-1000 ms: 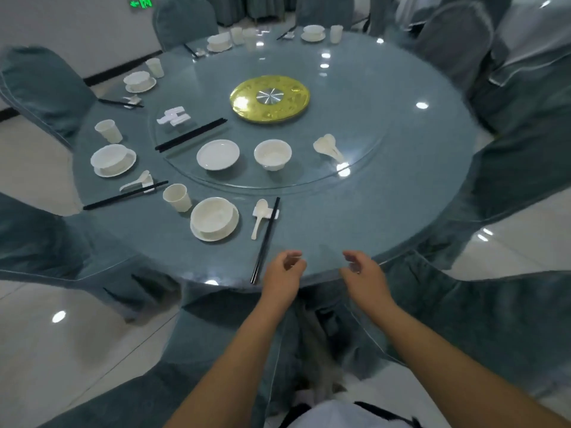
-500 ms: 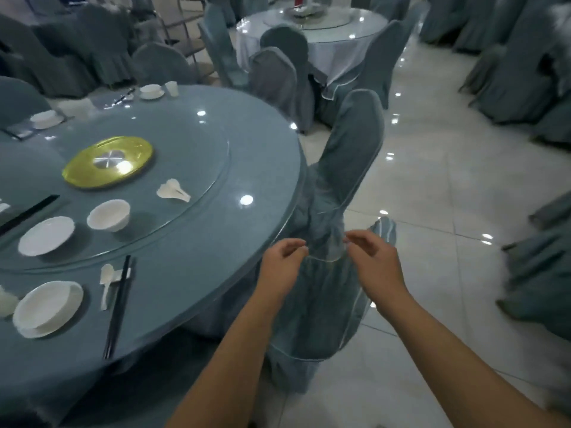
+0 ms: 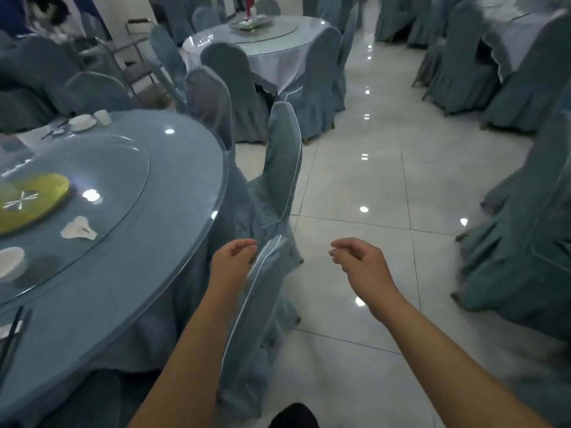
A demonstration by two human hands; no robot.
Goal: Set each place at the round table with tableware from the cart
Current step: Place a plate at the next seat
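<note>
The round table (image 3: 173,217) with its glass turntable (image 3: 123,193) fills the left of the head view. On the turntable lie white spoons (image 3: 78,230) and a white bowl (image 3: 9,262), near a gold centre disc (image 3: 27,199). Black chopsticks (image 3: 10,338) lie at the table's near left edge. A set place with a bowl on a saucer (image 3: 82,121) and a cup (image 3: 103,117) shows at the far side. My left hand (image 3: 231,264) hangs loosely curled and holds nothing, beside a chair back. My right hand (image 3: 361,264) hangs loosely curled over the floor, also holding nothing.
Covered chairs (image 3: 279,168) stand against the table's right side, one (image 3: 256,319) right below my left forearm. A metal cart frame (image 3: 136,50) stands at the back left. Another round table (image 3: 262,41) lies beyond, more chairs (image 3: 525,227) at right. White tiled floor (image 3: 370,180) runs between.
The view has swung right, away from the table toward the aisle. Both hands have left the table edge and moved apart, still holding nothing.
</note>
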